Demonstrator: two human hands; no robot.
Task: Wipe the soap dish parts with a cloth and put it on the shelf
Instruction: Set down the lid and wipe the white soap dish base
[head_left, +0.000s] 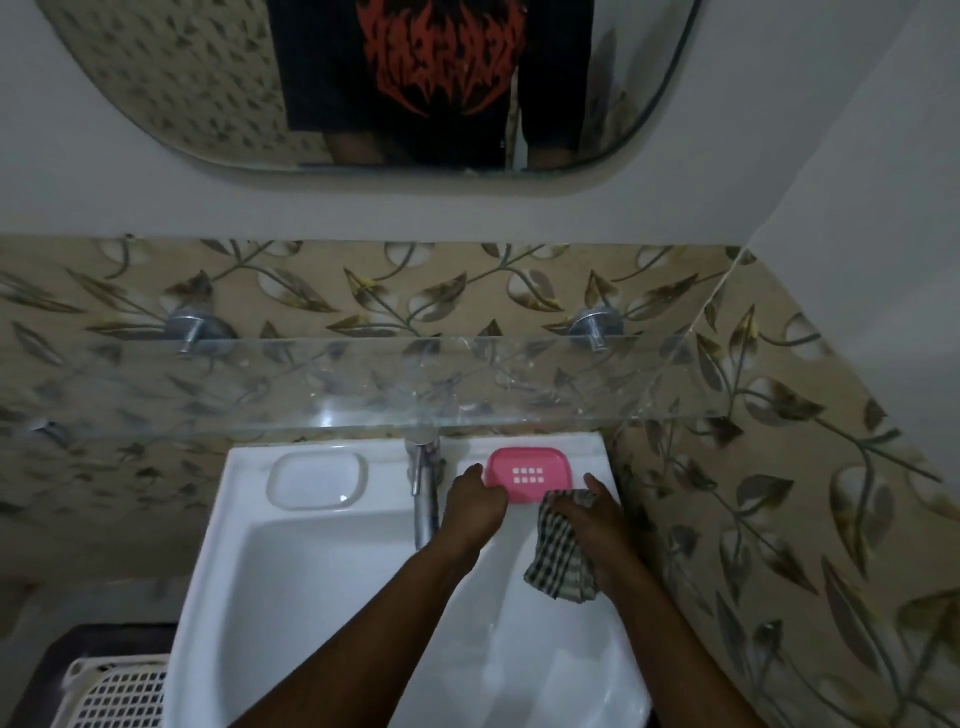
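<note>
Head view: pink soap dish (530, 474) sits on the back ledge of the white sink (223, 519), just ahead of both hands and between them, slotted top facing up, not lifted as far as I can tell. Left hand (475, 501) has its fingertips on the dish's left edge; can't tell whether they curl round it or only touch. Right hand (597, 519) grips a bunched checked cloth (558, 551), which hangs below the palm over the basin, its top corner just beside the dish's near right corner. Tap (423, 493) stands just left of the left hand. Glass shelf (363, 384) runs across above and beyond both hands, over the dish; nothing of the task is on it yet. Judged step: taking up the dish to start wiping, so early in the task. To do it well: get a firm pinch on the dish's rim with the left hand, lift clear of the ledge, split tray from base, then run the cloth through the slots and underside. The plastic may be wet and slippery, so hold it over the basin. Mind the shelf's front edge when raising it.
</note>
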